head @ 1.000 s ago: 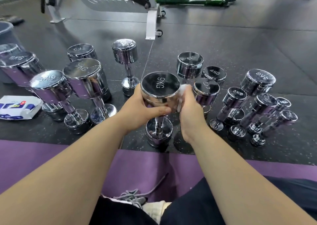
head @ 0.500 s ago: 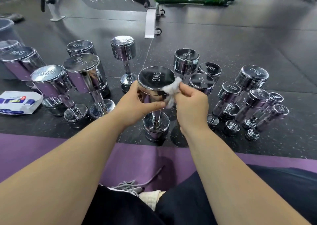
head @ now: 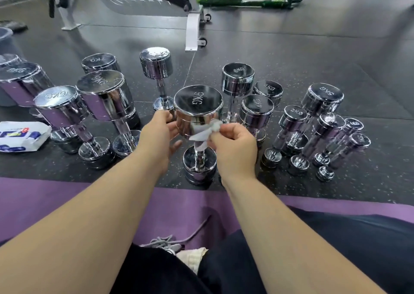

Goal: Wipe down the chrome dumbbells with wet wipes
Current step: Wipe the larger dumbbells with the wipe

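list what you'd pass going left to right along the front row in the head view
pack of wipes → 6kg dumbbell → left hand → centre 9kg dumbbell → right hand pinching the wipe → 2kg dumbbell

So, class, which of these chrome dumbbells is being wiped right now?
The upright 9KG dumbbell in the middle: only there does the right hand hold a wet wipe against the top head.

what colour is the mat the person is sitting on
Plain purple exercise mat, seen in the head view, against the speckled black rubber floor.
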`<state>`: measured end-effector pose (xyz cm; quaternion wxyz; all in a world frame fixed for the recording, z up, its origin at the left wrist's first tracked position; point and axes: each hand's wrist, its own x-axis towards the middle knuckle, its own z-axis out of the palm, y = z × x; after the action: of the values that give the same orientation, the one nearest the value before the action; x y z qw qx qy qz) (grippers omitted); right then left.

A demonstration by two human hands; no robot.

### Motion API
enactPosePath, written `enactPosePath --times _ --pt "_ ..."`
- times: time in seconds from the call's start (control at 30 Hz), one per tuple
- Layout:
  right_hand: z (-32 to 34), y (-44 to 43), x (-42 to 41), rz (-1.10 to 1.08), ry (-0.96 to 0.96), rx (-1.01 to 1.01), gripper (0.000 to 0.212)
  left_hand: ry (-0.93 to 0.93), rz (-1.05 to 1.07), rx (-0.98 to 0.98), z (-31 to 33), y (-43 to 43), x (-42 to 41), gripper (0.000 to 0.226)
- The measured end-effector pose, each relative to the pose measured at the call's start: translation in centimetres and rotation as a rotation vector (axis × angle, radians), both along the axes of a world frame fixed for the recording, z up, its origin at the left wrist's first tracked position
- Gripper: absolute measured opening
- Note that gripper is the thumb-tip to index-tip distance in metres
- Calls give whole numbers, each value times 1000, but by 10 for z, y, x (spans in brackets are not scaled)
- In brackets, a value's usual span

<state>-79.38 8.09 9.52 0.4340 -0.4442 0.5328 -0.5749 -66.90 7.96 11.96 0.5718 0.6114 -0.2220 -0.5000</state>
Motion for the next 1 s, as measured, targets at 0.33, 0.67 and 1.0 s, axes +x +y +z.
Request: enactPosePath --times 0.33,0.67,1.0 --pt "12 -5 4 128 -214 22 28 18 -136 217 1 3 -4 50" --pt "17 -5 6 124 -90 47 22 14 -239 247 9 11 0 43" --pt "17 0 10 162 40 74 22 57 -114 -127 12 18 -3 18"
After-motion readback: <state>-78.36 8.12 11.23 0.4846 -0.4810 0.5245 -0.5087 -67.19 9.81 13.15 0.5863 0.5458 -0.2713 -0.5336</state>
